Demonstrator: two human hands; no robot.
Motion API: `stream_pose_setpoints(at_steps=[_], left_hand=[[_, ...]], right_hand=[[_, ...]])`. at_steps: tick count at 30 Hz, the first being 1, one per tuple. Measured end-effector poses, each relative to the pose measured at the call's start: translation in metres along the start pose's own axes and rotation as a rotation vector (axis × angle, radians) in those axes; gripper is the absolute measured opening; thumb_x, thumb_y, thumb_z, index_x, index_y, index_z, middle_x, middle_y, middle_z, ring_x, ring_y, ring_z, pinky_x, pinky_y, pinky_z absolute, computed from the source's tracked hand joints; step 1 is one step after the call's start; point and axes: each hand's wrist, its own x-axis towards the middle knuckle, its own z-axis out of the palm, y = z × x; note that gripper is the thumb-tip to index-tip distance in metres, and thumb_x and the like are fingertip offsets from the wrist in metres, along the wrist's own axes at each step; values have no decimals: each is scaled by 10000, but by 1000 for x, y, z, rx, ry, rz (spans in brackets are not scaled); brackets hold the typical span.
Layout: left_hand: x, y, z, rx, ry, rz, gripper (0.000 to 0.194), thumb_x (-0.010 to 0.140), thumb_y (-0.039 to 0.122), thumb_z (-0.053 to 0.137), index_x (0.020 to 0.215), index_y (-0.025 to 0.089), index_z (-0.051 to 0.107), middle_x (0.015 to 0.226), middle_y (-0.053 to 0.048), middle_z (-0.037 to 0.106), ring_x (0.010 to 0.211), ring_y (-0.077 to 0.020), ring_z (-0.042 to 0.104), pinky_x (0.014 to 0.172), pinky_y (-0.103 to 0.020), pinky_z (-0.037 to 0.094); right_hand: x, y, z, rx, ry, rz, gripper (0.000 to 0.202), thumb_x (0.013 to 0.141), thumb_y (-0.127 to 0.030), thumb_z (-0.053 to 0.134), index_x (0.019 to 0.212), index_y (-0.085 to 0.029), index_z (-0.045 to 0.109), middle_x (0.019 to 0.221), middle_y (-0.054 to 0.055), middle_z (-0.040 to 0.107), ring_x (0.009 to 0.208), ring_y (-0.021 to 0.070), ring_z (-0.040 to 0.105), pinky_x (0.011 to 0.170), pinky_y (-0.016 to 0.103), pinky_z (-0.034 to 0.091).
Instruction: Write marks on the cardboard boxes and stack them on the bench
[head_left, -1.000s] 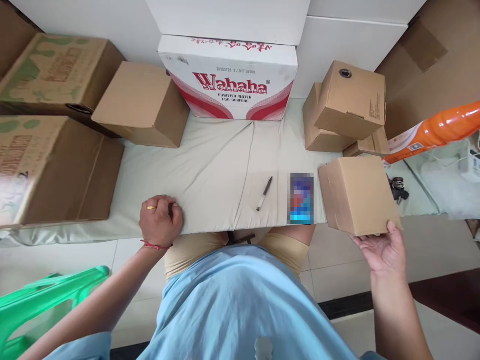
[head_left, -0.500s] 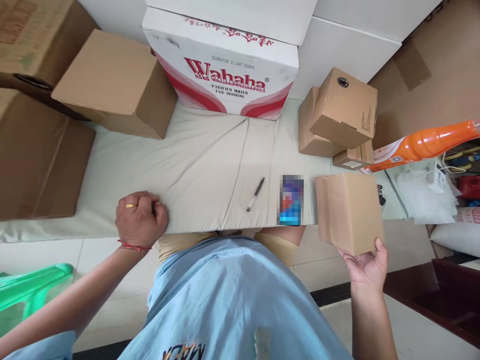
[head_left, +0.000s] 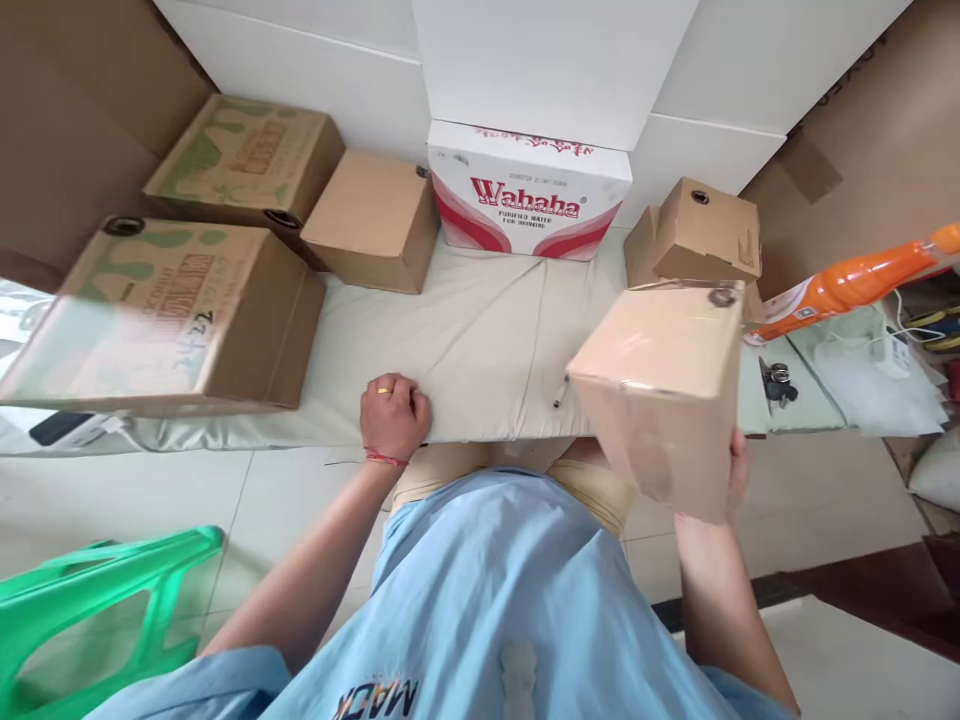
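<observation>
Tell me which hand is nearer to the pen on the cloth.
Right. The right hand holds a raised brown box right beside the pen. The left hand rests as a fist farther off along the cloth's front edge.

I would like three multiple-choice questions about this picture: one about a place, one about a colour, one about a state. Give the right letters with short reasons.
1. Where does the left hand rest?
A. on the cloth-covered table's near edge
B. on the green stool
C. on the Wahaha box

2. What colour is the long bottle at the right?
A. blue
B. orange
C. black

3. How is the plain cardboard box at the right hand?
A. lying flat on the table
B. lifted off the table and tilted
C. stacked under another box

Answers:
1 A: the closed fist sits on the table at its front edge.
2 B: its body is bright orange.
3 B: the right hand holds it up in the air, and it hides part of the pen behind it.
</observation>
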Motion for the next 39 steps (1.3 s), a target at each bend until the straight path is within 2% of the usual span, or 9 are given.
stream_pose_setpoints(at_steps=[4, 10, 16, 21, 25, 29, 31, 35, 39], left_hand=[[-1, -1, 4, -81, 5, -15, 50, 882, 201, 589, 881, 217, 637, 1058, -169, 668, 1082, -375, 611, 982, -539, 474], [-4, -11, 7, -235, 66, -88, 45, 862, 205, 593, 897, 232, 584, 1067, -136, 655, 1154, -335, 624, 1048, -502, 495], [-9, -29, -5, -289, 235, -300, 163, 926, 162, 451, 1026, 214, 569, 1144, -138, 622, 1156, -270, 657, 951, -414, 564], [-8, -22, -9, -288, 149, -286, 218, 912, 203, 511, 1080, 206, 650, 1125, -113, 693, 1095, -269, 687, 980, -420, 561], [-6, -12, -9, -273, 43, -206, 382, 878, 235, 567, 1242, 204, 675, 1302, -144, 704, 1291, -326, 648, 1098, -459, 517], [-7, -13, -9, -216, -50, -151, 473, 870, 264, 560, 1328, 183, 645, 1373, -180, 693, 1292, -372, 653, 1065, -491, 528], [-8, -15, -9, -206, -71, -135, 461, 867, 290, 568, 1306, 172, 647, 1323, -192, 713, 1250, -391, 665, 1050, -509, 526], [-11, -15, -11, -210, -90, -60, 479, 888, 346, 595, 1334, 173, 623, 1294, -194, 715, 1210, -395, 663, 1026, -515, 521], [-12, -12, -17, -222, -146, 15, 499, 913, 411, 611, 1355, 180, 609, 1279, -188, 707, 1180, -386, 662, 1018, -512, 520]], right_hand=[[-17, 12, 49, -39, -205, 88, 391, 902, -578, 729, 1214, -349, 784, 1139, -18, 849, 1198, 260, 775, 1057, 421, 623], [-16, 38, 106, -181, -518, 464, 544, 824, -635, 778, 1241, -289, 738, 1165, 49, 847, 1297, 338, 732, 1078, 504, 608], [5, 74, 154, -328, -640, 528, 552, 776, -677, 789, 1128, -254, 740, 1058, 68, 855, 1196, 342, 767, 1026, 502, 615], [14, 91, 175, -496, -631, 486, 617, 723, -746, 838, 1094, -262, 746, 1072, 66, 848, 1132, 324, 774, 941, 468, 625], [18, 80, 158, -550, -591, 249, 705, 790, -776, 793, 1281, -279, 697, 1341, 101, 768, 1290, 307, 705, 1024, 471, 609], [30, 52, 102, -885, -274, -301, 874, 855, -729, 745, 1541, -240, 512, 1559, 194, 599, 1436, 333, 584, 1145, 530, 526], [36, 42, 69, -1151, -102, -471, 996, 855, -738, 710, 1607, -145, 433, 1601, 275, 523, 1499, 399, 496, 1216, 607, 426], [41, 48, 27, -1498, -41, -354, 1178, 800, -813, 680, 1601, 6, 407, 1518, 395, 524, 1466, 539, 455, 1215, 723, 321], [43, 65, 25, -1609, -61, -317, 1134, 800, -778, 698, 1588, -5, 440, 1443, 382, 561, 1391, 548, 480, 1171, 723, 349]])
